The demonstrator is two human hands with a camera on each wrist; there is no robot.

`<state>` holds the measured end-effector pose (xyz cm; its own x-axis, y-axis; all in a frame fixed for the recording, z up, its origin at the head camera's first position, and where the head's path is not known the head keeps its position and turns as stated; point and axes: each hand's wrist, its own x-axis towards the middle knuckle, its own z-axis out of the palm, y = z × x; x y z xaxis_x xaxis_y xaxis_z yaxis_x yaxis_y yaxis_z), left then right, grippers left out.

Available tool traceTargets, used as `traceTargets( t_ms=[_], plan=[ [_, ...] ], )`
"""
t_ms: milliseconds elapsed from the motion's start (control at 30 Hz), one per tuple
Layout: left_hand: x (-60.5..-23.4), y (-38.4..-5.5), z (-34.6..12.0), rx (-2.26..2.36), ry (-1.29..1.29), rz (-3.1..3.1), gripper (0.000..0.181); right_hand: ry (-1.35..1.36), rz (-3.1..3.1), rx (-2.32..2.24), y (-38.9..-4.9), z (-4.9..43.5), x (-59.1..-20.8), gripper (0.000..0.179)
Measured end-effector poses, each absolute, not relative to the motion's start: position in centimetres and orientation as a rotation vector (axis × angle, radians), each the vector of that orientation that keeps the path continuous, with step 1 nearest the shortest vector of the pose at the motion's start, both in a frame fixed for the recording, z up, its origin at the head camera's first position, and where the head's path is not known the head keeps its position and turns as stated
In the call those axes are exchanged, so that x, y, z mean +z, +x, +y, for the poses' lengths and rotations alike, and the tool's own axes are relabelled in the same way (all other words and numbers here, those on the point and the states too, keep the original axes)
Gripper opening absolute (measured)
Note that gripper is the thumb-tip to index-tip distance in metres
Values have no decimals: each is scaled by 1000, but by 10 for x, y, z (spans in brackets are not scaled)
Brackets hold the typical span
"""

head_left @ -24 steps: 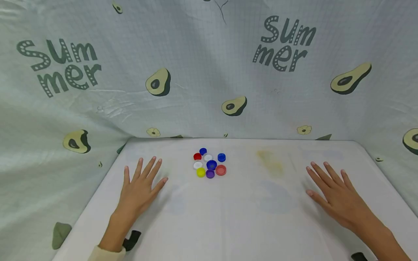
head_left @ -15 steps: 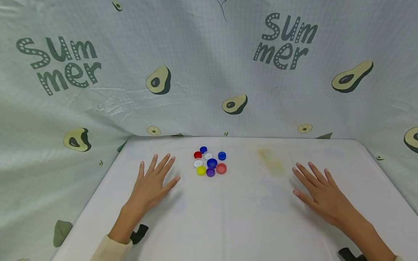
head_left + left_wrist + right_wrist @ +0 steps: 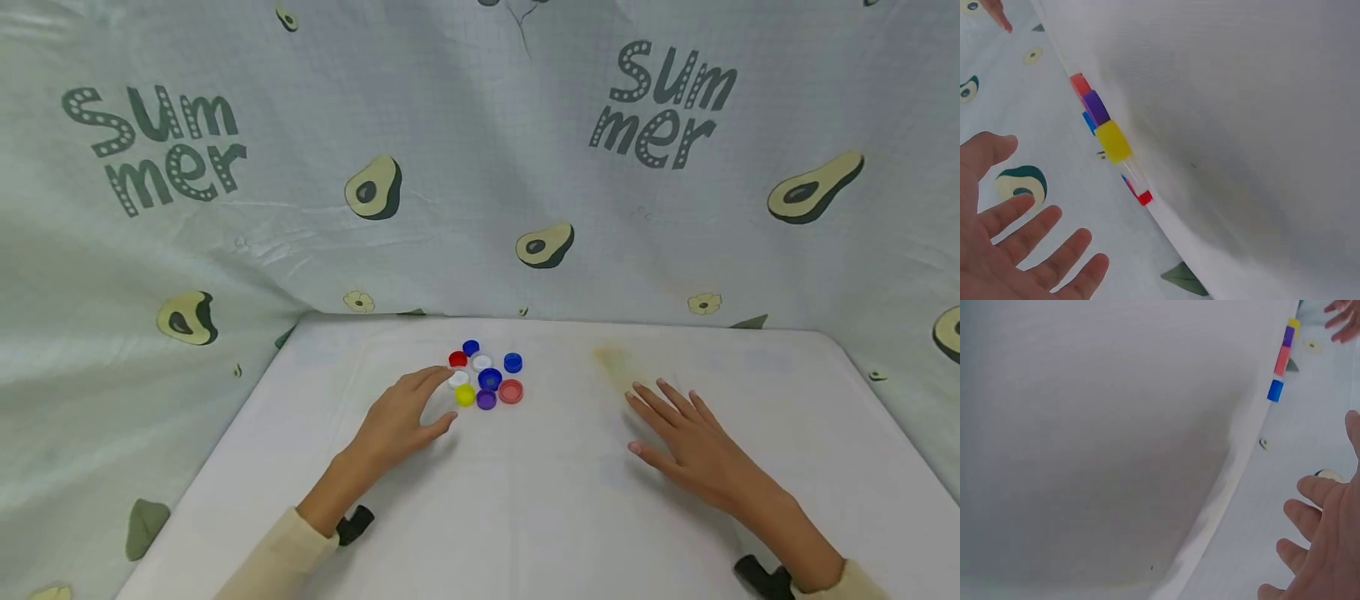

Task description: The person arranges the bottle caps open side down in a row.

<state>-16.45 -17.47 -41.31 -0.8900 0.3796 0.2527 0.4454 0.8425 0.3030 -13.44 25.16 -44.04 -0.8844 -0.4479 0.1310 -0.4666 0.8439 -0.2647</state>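
Observation:
A cluster of small plastic bottle caps lies on the white table [image 3: 570, 517]. It includes a yellow cap [image 3: 465, 395], a purple cap [image 3: 486, 400], a coral-red cap [image 3: 511, 392], a red cap [image 3: 457, 359], a blue cap [image 3: 513, 362] and two white caps. My left hand [image 3: 397, 423] is just left of the cluster, thumb and fingers apart, holding nothing; its fingertips partly overlap the nearer white cap [image 3: 459, 380], and contact cannot be told. To the right of the caps hovers my right hand [image 3: 693, 454], fingers extended and nothing in it.
Behind the table hangs a pale cloth [image 3: 450, 275] printed with avocados and "summer" lettering. A yellowish stain [image 3: 618, 365] marks the tabletop right of the caps. Black wrist mounts show under the left wrist [image 3: 356, 525] and right wrist [image 3: 762, 577].
My left hand has moved right and forward to the caps, its fingers bending somewhat. The right hand has shifted left toward the middle. The caps have stayed in place.

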Motion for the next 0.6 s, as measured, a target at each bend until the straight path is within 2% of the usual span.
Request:
traceTargets(
  t_ms=[333, 600],
  plan=[
    [-409, -181, -140, -615, -640, -2906, 63, 841, -2938, 481, -148, 229, -440, 67],
    [-409, -197, -120, -642, -734, -2961, 60, 900, -3069, 765, -172, 178, -430, 62]
  ],
)
